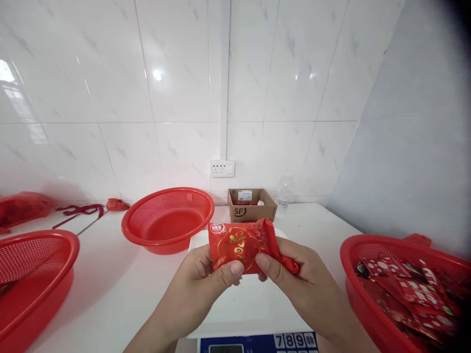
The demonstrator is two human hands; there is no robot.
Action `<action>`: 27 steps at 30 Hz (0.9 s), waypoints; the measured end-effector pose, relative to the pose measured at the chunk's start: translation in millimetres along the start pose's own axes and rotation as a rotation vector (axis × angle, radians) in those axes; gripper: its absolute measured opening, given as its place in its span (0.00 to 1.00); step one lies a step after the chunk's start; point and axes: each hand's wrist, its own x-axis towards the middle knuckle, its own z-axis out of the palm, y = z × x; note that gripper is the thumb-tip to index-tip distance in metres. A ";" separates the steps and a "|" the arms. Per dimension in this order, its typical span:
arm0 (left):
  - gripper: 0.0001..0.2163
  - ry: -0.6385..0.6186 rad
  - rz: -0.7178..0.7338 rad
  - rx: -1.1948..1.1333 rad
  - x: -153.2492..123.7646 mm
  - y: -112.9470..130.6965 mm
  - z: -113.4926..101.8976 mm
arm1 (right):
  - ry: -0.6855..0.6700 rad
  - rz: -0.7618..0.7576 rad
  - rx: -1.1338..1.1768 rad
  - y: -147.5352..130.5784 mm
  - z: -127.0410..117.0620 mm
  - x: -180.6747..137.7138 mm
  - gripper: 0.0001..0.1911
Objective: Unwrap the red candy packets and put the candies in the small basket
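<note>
While the left hand (196,289) and the right hand (303,277) pinch it between them, thumbs (228,274) in front, a glossy red snack packet (239,246) with gold lettering and a crimped edge is held above a keypad scale (257,341). On the right, a red plastic basket (356,287) is heaped with red packets (419,294), some white-spotted. A round red colander (164,211) stands beyond the hands to the left, near an SF cardboard box (257,213) holding red and white items (243,202). The bench (136,299) is white; behind it, grey-veined white tiles (176,73) carry a power socket (222,168).
</note>
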 end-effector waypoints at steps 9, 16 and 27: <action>0.15 0.057 -0.012 -0.004 0.3 2.6 2.3 | -0.027 0.037 -0.036 0.0 -0.8 -0.5 0.18; 0.17 0.101 -0.038 0.259 5.2 -5.4 1.7 | 0.066 0.082 -0.376 6.8 -5.0 5.7 0.20; 0.20 0.354 0.057 0.386 16.3 -24.1 -2.3 | 0.157 0.189 -0.679 10.6 -15.0 12.0 0.19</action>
